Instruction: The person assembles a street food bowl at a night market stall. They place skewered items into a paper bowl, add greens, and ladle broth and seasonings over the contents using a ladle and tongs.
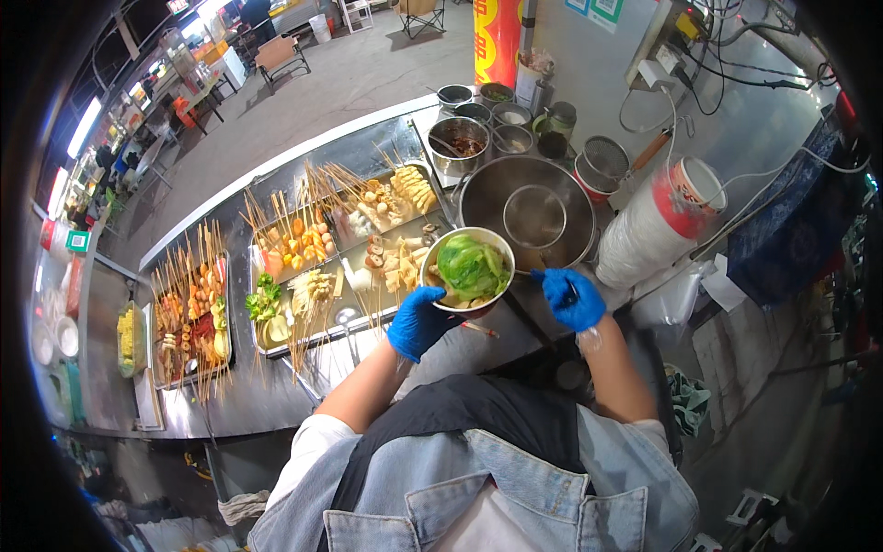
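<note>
My left hand (422,323), in a blue glove, grips a paper bowl (512,265) by its near left side. Green lettuce leaves (472,265) fill its top, with paler pieces of food under them. My right hand (571,299), also gloved in blue, is closed on the thin handle of a round strainer (534,216); the grip is partly hidden by the fingers. The strainer's round head sits in the large metal pot (476,176) of dark broth, just beyond the bowl. Bowl and right hand are apart.
Left of the bowl stands a divided steel tray (259,348) of skewered food; farther left is another skewer tray (230,276). Sauce pots (459,164) line the back. A wire strainer (606,157) and a wrapped stack of paper bowls (648,231) stand right, under hanging cables (759,81).
</note>
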Demonstrator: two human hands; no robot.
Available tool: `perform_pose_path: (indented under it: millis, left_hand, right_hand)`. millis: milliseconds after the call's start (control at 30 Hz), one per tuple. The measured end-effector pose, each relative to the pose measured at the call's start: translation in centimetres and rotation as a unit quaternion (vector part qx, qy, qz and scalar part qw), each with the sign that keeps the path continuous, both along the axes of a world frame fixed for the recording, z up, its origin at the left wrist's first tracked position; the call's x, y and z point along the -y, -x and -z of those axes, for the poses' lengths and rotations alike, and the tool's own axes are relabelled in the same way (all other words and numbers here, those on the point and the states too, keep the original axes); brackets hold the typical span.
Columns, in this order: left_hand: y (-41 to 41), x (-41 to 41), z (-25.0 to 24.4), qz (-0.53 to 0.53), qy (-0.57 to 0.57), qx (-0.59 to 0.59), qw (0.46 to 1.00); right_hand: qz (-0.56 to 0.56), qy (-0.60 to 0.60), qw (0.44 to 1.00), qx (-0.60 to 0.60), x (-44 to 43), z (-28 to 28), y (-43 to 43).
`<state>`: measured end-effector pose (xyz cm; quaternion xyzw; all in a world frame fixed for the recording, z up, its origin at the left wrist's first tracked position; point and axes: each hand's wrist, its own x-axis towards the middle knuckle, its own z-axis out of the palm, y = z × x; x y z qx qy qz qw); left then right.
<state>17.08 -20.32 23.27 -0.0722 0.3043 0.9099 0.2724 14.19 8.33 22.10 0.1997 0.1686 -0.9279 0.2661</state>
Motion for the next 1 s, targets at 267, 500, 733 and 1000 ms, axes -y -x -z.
perform_pose_path:
  millis: [267, 500, 733, 1000]
  left_hand:
    - [-3.7, 2.4, 2.2, -0.009, 0.038, 0.042, 0.998]
    - [-4.7, 3.2, 1.4, -0.062, 0.046, -0.022, 0.997]
    - [-5.4, 3.8, 0.1, -0.078, 0.051, -0.014, 0.996]
    - [-6.4, 4.3, -0.2, -0.051, 0.047, 0.045, 0.997]
  right_hand:
    - [-0.057, 0.068, 0.996, -0.008, 0.0, 9.5, 9.1]
    - [0.065, -0.055, 0.993, 0.084, -1.2, 7.1, 6.9]
    - [0.178, -0.627, 0.753, -0.091, -0.2, 2.7, -3.7]
    - [-0.135, -0.366, 0.893, -0.225, 7.5, 1.3, -5.8]
